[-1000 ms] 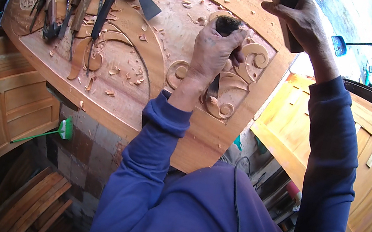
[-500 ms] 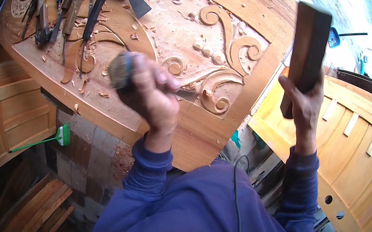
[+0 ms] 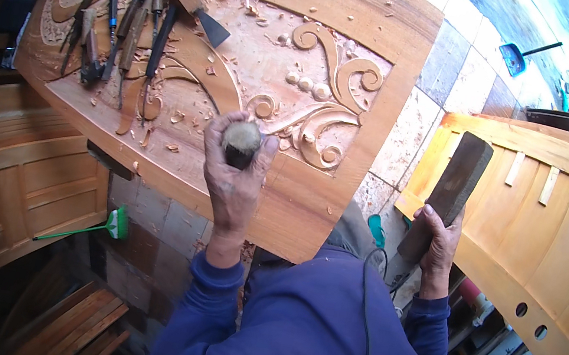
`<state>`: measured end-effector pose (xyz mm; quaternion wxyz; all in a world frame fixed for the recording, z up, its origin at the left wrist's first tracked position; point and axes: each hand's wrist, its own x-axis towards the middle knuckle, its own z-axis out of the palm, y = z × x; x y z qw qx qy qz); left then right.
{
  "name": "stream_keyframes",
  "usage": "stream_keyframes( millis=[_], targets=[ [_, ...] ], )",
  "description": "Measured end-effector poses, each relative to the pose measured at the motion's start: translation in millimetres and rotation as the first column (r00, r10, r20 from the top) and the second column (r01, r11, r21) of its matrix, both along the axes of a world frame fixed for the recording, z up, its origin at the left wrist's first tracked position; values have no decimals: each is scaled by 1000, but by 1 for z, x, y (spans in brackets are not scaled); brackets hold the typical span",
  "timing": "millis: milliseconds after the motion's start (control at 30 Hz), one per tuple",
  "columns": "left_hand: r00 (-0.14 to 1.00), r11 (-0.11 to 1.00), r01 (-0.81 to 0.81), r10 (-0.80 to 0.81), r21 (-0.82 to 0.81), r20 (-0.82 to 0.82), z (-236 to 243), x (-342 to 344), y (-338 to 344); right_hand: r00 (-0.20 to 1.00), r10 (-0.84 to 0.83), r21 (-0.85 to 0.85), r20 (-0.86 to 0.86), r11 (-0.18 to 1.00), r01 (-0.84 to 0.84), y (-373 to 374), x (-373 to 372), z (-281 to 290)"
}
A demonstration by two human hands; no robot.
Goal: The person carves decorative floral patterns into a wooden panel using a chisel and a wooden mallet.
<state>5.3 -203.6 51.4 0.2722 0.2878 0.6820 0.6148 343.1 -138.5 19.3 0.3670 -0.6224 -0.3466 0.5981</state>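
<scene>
My left hand [image 3: 231, 187] grips a carving chisel [image 3: 242, 137] by its round wooden handle, whose worn butt end points up at me. Its blade is hidden beneath the hand, over the lower edge of the carved wooden panel [image 3: 304, 196]. Scrollwork and a row of small round beads stand in relief just beyond it. Off to the right, my right hand [image 3: 441, 241] is closed around a long dark wooden block [image 3: 460, 173], held tilted in the air beside the panel.
Several chisels [image 3: 128, 31] lie grouped on the panel's left part, beside a wide-bladed scraper [image 3: 211, 28]. Wood shavings are scattered about. A pale wooden door [image 3: 520, 209] is at right, a green broom [image 3: 116, 222] at lower left. A dark cord [image 3: 367, 319] runs down my front.
My left hand has turned the chisel from lying sideways to butt end up, over the panel's edge. My right hand has lowered the block, which now leans to the right.
</scene>
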Motion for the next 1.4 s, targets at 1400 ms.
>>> stream_keyframes(
  millis=[1400],
  targets=[
    [590,973,222,-185,-62,-786,-64,122,195,946,307,24,108,950,-311,173,64,-28]
  ],
)
